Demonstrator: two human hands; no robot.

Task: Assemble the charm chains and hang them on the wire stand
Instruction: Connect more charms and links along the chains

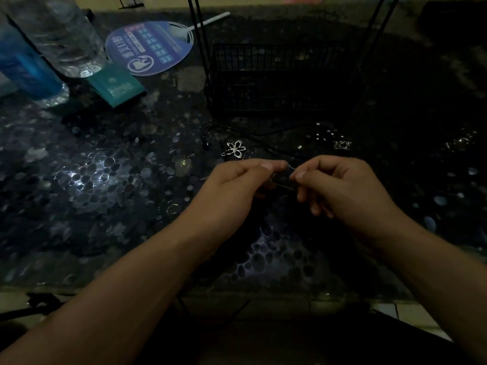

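Both hands meet over the middle of the dark pebble-patterned table (110, 180). My left hand (237, 185) and my right hand (340, 185) each pinch one small dark charm piece (283, 180) between thumb and fingertips; the dim light hides its shape. A silver flower charm (237, 148) lies on the table just beyond my left hand, with a thin black cord (263, 134) looping past it. Another small silver charm (342, 144) lies to the right. The black wire stand (276, 80) with its basket base rises behind them.
At the far left stand a clear plastic bottle (60, 35) and a blue bottle (26, 67). A teal packet (117, 85) and a round blue hand fan (150, 48) lie beside them. The table's near edge (237, 299) runs below my forearms.
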